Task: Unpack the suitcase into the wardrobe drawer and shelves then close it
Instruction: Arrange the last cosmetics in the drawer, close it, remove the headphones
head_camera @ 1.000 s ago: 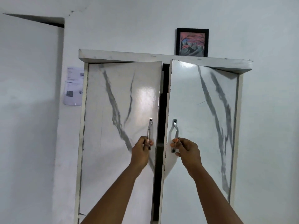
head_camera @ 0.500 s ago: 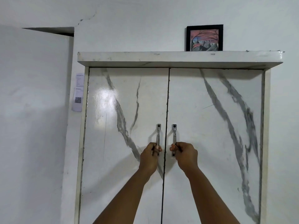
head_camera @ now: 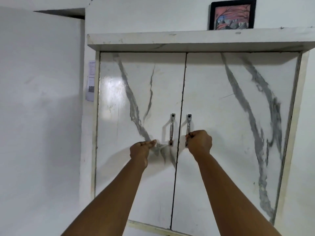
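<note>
— Against the white wall, what stands there?

— A built-in wardrobe [head_camera: 196, 116] with two glossy white doors veined in grey like marble. Both doors sit flush, a thin dark seam running between them. A white ledge [head_camera: 187, 40] caps the frame, and a small black-framed picture [head_camera: 232, 14] in pink and grey stands on its right part.

— And the hands?

— The right hand [head_camera: 199, 143] has its grip curled around the lower part of the right door's metal handle [head_camera: 188, 123]. The left hand [head_camera: 142, 149] is off the left handle [head_camera: 171, 130], just beside and below it, its grip a loose fist holding nothing. Both forearms reach up from the bottom edge.

— Anything else in the room?

— Printed paper notes [head_camera: 91, 82] are stuck on the wall just left of the frame. Farther left a plain white panel [head_camera: 39, 99] stands with a dark gap above it. Light glares off the left door's upper part.
</note>
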